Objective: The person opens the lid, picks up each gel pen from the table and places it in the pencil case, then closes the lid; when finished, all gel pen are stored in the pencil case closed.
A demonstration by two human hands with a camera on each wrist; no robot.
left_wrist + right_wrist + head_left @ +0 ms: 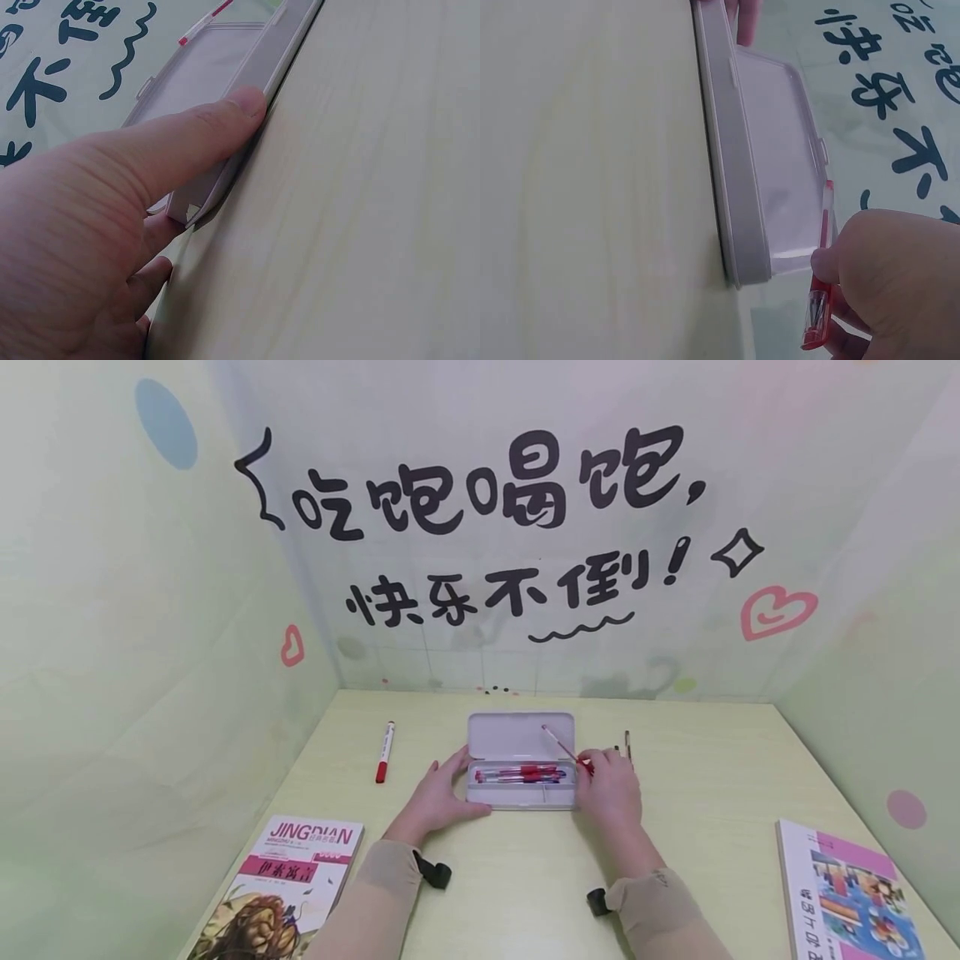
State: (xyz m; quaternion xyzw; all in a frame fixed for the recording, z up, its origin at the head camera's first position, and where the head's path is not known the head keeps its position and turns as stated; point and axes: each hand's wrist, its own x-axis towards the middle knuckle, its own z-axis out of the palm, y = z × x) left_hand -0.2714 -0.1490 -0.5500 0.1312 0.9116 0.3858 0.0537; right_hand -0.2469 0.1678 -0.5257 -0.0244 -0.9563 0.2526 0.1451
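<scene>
A smooth, pale lilac pencil case (510, 739) with rounded corners lies open on the far middle of the light wood-grained table (510, 881), slim pens (525, 773) in its far compartment. The left hand (441, 797) grips the case's left end, thumb on the near wall; the right hand (611, 787) pinches a tilted, translucent red pen (559, 743) at the right end.

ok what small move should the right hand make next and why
Probably lower the red pen into the open pencil case: the right hand pinches it near the case's right end, similar pens lie inside, and the left hand holds the left end.
</scene>
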